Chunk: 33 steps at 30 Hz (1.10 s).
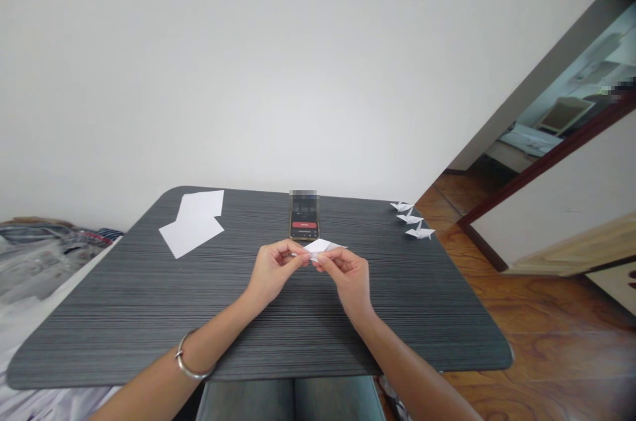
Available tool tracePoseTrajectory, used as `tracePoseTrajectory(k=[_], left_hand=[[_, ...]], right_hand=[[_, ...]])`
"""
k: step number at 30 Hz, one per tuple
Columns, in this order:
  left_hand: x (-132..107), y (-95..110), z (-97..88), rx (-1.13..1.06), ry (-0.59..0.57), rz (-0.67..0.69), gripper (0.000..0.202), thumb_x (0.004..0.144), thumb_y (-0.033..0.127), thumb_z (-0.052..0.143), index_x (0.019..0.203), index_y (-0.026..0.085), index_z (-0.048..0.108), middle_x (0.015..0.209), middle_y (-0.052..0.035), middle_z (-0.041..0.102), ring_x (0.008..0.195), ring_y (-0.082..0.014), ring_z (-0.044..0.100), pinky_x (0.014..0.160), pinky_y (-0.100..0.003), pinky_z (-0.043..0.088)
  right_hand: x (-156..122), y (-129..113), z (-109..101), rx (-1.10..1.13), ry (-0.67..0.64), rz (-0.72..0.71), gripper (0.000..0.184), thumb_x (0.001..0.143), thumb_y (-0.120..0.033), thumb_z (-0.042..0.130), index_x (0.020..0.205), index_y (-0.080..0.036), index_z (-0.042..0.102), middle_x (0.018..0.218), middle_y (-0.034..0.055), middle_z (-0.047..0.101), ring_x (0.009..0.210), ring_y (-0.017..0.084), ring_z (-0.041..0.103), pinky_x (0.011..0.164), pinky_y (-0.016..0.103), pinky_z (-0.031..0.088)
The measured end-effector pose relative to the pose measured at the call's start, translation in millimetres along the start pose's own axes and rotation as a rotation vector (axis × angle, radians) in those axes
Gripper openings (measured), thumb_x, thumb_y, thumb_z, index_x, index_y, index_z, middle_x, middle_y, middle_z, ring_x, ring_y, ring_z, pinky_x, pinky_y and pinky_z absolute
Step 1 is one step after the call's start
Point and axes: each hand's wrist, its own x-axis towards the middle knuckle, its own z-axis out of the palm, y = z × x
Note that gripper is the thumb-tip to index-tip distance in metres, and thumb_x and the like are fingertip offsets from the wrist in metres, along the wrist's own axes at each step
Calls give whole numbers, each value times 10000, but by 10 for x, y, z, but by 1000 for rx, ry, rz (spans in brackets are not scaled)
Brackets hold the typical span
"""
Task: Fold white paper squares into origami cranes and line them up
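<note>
A small white folded paper (319,246) is held above the middle of the dark table (278,341). My left hand (275,270) pinches its left side between thumb and fingers, a bracelet on that wrist. On the right side, my right hand (349,275) grips the same paper, thumb pressed against the fingers. Both sets of fingertips nearly meet at its lower edge, where they cover part of the folds. Just beyond the paper is a phone (304,215) with a red bar on its screen.
Sheets of white paper (191,235) lie at the table's left. Three folded paper cranes (420,232) stand in a row near the right edge. A white wall (298,76) rises behind the table. Bagged items (40,268) are piled on the left, and a doorway is at the right.
</note>
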Motion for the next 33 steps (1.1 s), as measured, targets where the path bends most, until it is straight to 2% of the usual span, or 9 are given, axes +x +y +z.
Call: tracePoseTrajectory(k=[9,14,17,23,28,33], left_hand=[[2,15,-17,45,16,-11,154,664,242,651,598,116,595,547,-15,629,536,-121,575,548,-228,466],[6,-1,-30,40,20,-10,146,675,238,647,619,116,591,553,-12,627,537,-118,573,551,-222,468],[4,-7,-36,27,-4,3,133,679,234,648,641,117,597,574,-10,625,556,-119,577,559,-220,465],[-4,-17,-38,121,-34,95,142,640,215,687,759,138,683,727,-46,660,676,-156,603,618,-243,470],[-13,-24,-41,192,-17,178,83,694,205,642,724,151,698,738,-57,661,692,-156,604,626,-239,466],[-17,-37,-34,180,3,175,75,693,200,641,690,140,687,702,-50,657,665,-150,600,617,-237,460]], right_hand=[[-10,-12,0,7,-15,-19,150,675,-305,676,669,-172,608,636,18,683,587,159,646,558,273,536],[12,-5,-21,29,-40,-13,141,680,-299,674,707,-179,604,690,16,695,627,170,664,580,276,544],[18,2,-28,30,-39,-8,133,674,-285,680,669,-174,605,654,10,693,599,160,662,556,256,538],[10,5,-23,7,-75,1,123,692,-264,665,641,-166,610,571,3,676,516,129,634,511,225,520],[-11,-2,-6,3,-57,-7,122,694,-273,663,656,-168,614,567,3,671,526,146,643,509,237,521],[-32,6,-6,1,-69,-35,86,705,-246,652,698,-170,613,629,4,681,574,144,654,551,237,529]])
